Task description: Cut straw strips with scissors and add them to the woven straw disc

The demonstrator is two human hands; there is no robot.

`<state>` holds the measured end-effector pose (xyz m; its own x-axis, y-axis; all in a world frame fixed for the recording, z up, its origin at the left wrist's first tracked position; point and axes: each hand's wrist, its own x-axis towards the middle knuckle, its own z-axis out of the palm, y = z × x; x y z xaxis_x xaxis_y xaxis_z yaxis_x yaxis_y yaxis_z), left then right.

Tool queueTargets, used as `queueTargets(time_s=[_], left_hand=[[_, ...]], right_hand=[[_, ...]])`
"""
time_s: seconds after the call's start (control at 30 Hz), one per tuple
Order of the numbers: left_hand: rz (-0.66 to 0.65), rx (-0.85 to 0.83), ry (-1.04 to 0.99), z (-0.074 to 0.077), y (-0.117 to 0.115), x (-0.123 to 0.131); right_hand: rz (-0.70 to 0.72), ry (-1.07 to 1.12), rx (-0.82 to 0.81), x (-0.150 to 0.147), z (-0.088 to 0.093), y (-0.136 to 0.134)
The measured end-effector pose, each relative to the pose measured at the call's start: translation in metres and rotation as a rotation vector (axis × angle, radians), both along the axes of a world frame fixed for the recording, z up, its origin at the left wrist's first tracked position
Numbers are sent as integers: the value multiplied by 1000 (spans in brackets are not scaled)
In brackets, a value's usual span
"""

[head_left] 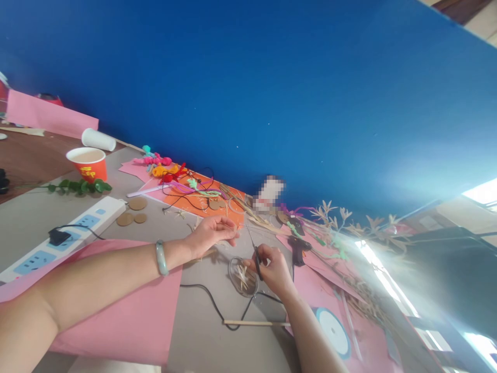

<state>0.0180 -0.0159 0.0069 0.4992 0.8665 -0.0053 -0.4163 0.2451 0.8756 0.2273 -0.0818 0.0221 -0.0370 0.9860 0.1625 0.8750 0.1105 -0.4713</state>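
While the right hand (276, 270) holds scissors (258, 261), the left hand (213, 235) is nearby.

One pair of scissors (258, 262), one pale green bangle (160, 258), one power strip (73, 243), one black plug (59, 237), one blue-rimmed spool (333, 332) and, beside the power strip, three brown discs (125, 219) are counted.

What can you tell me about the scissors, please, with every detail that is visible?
The scissors have black handles, which look like plastic, and thin, greyish blades that look like metal. The right hand grips them by the handles, partly covering these. The blades point away from the person and slightly left, to the right of the left hand. Whether they are spread or closed is too small to tell.
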Motion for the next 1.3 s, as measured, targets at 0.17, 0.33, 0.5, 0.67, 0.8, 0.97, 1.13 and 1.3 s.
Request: queueTargets(time_s=[0.17,0.33,0.5,0.67,0.8,0.97,1.13,1.3], left_hand=[[8,-1,-9,1,0,1],[22,7,-24,0,-1,3],[13,4,-21,-2,-1,3],[4,12,-22,-2,-1,3],[6,25,-10,-2,-2,3],[1,36,-8,-4,-2,3],[-1,39,7,-6,-1,3],[-1,32,12,-4,-3,3]], right_hand=[[21,-84,12,-5,3,-3],[30,-117,39,-11,0,-4],[26,-144,68,-12,-4,-3],[15,-156,65,-11,-6,-2],[11,-156,59,-12,-5,-2],[15,-176,98,-12,-5,-3],[14,-179,108,-13,-5,-3],[17,-173,110,-13,-5,-2]])
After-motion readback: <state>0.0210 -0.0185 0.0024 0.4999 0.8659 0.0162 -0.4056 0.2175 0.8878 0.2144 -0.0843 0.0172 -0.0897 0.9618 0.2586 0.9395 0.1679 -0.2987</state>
